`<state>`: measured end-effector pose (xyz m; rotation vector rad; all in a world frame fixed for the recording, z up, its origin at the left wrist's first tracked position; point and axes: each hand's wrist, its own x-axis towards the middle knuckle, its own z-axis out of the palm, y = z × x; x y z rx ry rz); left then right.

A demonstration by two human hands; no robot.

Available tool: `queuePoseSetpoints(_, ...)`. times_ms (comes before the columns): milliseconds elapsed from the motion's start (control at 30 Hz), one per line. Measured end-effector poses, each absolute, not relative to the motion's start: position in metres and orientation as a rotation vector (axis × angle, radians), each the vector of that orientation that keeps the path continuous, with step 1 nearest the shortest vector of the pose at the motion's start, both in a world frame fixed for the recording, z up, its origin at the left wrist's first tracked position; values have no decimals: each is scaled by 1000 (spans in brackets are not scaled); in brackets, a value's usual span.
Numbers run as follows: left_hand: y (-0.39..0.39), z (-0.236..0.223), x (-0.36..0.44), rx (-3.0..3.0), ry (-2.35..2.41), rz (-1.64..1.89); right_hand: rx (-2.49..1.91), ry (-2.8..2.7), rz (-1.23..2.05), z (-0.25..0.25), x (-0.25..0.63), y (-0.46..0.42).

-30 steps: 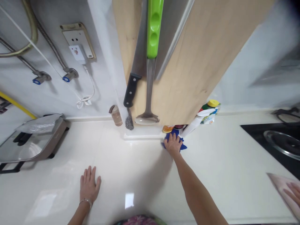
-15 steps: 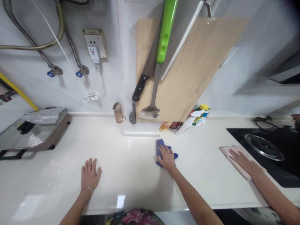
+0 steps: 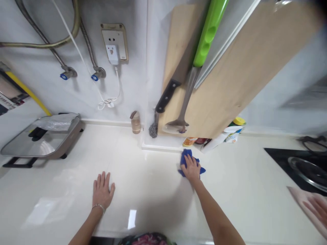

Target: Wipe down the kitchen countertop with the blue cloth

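Observation:
My left hand lies flat on the white countertop, fingers stretched out, with a bracelet at the wrist; it holds nothing. My right hand presses a crumpled blue cloth onto the counter, near the front of a white ledge at the wall. Its fingers spread over the cloth, and part of the cloth sticks out beyond them. Above this hand hang a green-handled ladle, a black-handled knife and a wooden cutting board.
At the right edge, a co-worker's hand rests on a pale pink cloth beside the black stove. An electric pan with a glass lid stands on the left. A small brownish bottle and several cleaning containers stand along the wall.
The view has shifted, so the scene sits further right. My right hand stays on the blue cloth, slightly nearer the wall ledge. The co-worker's hand and pink cloth have moved nearer the counter's front.

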<state>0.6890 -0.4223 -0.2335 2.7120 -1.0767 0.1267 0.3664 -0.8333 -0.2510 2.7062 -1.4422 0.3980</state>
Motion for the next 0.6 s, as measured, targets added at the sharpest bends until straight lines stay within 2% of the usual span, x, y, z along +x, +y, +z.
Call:
queuePoseSetpoints(333, -425, -226, 689, 2743, -1102, 113, 2753, -1476, 337, -251, 392, -876)
queuePoseSetpoints(600, -430, -216, 683, 2730, -1045, 35, 2686, -1661, 457, -239, 395, -826)
